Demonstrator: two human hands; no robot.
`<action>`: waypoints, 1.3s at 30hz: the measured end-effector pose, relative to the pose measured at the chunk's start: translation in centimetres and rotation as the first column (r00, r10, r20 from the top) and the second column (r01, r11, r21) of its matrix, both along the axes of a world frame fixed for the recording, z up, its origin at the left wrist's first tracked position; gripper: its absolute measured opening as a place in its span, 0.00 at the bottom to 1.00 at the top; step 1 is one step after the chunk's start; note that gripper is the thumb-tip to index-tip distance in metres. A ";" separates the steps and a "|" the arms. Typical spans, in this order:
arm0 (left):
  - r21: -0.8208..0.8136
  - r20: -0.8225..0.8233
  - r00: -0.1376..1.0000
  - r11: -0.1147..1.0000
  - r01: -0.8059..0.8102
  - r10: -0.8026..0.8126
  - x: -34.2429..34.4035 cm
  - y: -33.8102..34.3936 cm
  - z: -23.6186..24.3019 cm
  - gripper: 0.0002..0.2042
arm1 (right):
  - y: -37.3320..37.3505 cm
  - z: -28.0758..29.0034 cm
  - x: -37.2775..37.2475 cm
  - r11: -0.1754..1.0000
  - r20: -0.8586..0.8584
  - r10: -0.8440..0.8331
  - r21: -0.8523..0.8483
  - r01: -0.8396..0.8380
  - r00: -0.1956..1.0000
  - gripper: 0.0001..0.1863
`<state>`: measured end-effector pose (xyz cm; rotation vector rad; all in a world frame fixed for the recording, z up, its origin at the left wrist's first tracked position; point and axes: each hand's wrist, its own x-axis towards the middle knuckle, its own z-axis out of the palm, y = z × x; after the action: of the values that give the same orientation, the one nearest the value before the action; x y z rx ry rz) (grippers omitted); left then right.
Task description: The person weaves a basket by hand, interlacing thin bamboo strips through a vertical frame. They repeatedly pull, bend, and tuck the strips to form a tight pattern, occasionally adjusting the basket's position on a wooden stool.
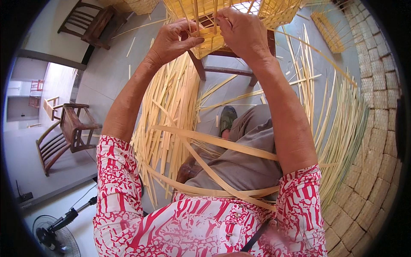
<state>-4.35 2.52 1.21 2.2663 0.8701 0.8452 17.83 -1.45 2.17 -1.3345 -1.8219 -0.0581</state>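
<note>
A partly woven yellow bamboo basket [212, 41] with upright stakes rests on a wooden stool [227, 69] in front of me. My left hand [174, 42] is closed on the near left part of the basket, its thumb along the woven band. Beside it, the fingers of my right hand [246, 37] pinch at a thin bamboo strip among the stakes; their tips are partly hidden. A long loose bamboo strip [222, 142] loops across my lap, passing beneath my right forearm.
Split bamboo strips [169, 115] lie heaped on the floor at left, and more thin strips [332, 128] at right. Stacked woven blocks [379, 124] line the right side. A woven yellow piece [327, 32], wooden chairs [77, 126] and a fan [53, 233] stand around.
</note>
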 end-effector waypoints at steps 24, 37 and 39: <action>-0.045 -0.170 0.985 0.998 -0.045 0.036 -1.5 -0.5 1.6 0.14 | -0.1 -3.5 -1.6 0.930 -0.210 0.156 -0.298 -0.215 0.965 0.04; 0.796 -0.450 0.824 0.573 0.195 0.345 4.2 -6.0 10.1 0.10 | -0.4 -1.0 -2.1 0.944 -0.073 0.092 -0.310 -0.110 0.993 0.08; 0.692 -0.689 0.594 0.618 0.372 0.414 6.5 -3.4 11.1 0.08 | 0.0 -1.4 -2.2 0.945 -0.079 0.089 -0.307 -0.109 0.993 0.07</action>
<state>2.14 -0.91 12.36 3.6167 0.9971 0.0414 15.66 -1.44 0.79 -1.4372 -1.8951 0.3363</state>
